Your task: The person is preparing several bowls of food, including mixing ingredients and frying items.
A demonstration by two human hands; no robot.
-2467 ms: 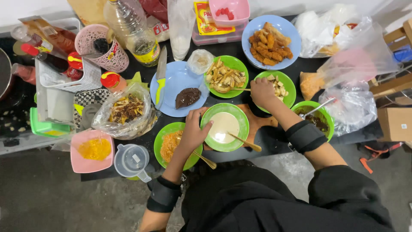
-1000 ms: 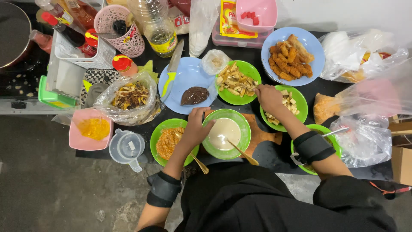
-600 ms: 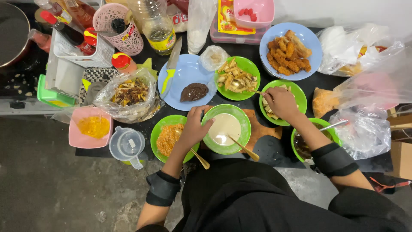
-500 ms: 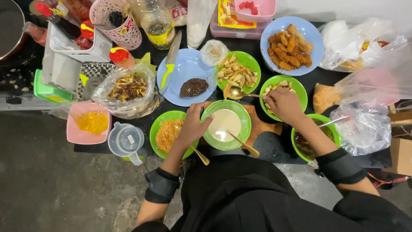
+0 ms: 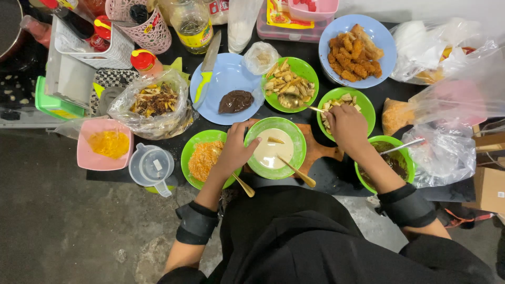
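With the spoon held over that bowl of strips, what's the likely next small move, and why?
Probably carry the loaded spoon across to the batter bowl. The right hand holds its handle with the spoon's bowl resting among the strips, while the left hand steadies the batter bowl's rim, where one strip already lies.

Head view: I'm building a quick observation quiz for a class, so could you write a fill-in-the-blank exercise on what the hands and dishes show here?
1. The left hand grips the rim of the green bowl that holds a pale ____ batter.
2. The right hand holds a spoon that reaches into the green bowl of ____-cut strips.
3. The knife with the yellow-green handle lies on a ____ plate.
4. The fried pieces sit in a ____ bowl.

Missing words: cream; long; blue; blue
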